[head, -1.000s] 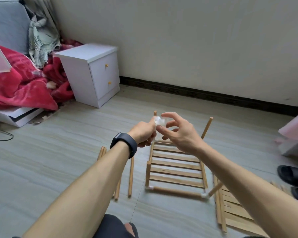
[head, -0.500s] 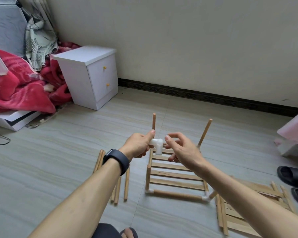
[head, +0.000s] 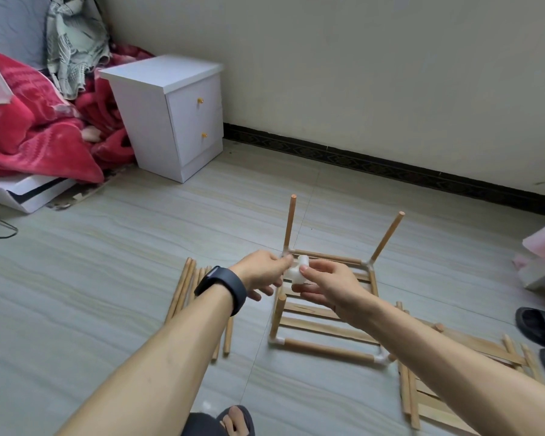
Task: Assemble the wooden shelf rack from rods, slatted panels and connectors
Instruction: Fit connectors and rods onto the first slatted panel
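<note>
**Both hands on one white connector**

The left hand (head: 261, 273) pinches the white connector (head: 297, 273) in a narrow grip at its 9 o'clock end. The right hand (head: 328, 287) curls its grip round the 3 o'clock side. The connector is held over the partly built rack (head: 328, 350), near the top of a short upright rod (head: 279, 313). Loose rods (head: 181, 291) lie on the floor at the rack's 9 o'clock.

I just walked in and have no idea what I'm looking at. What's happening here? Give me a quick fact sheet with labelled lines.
Activity: building a wooden rack on the floor
Left hand: pinches one end of the white connector
Right hand: holds the same connector
Frame: slatted base, white corner joints, three rods seen standing up
Loose rods: on the floor, left of the frame
Spare panels: on the floor, right of the frame
</note>
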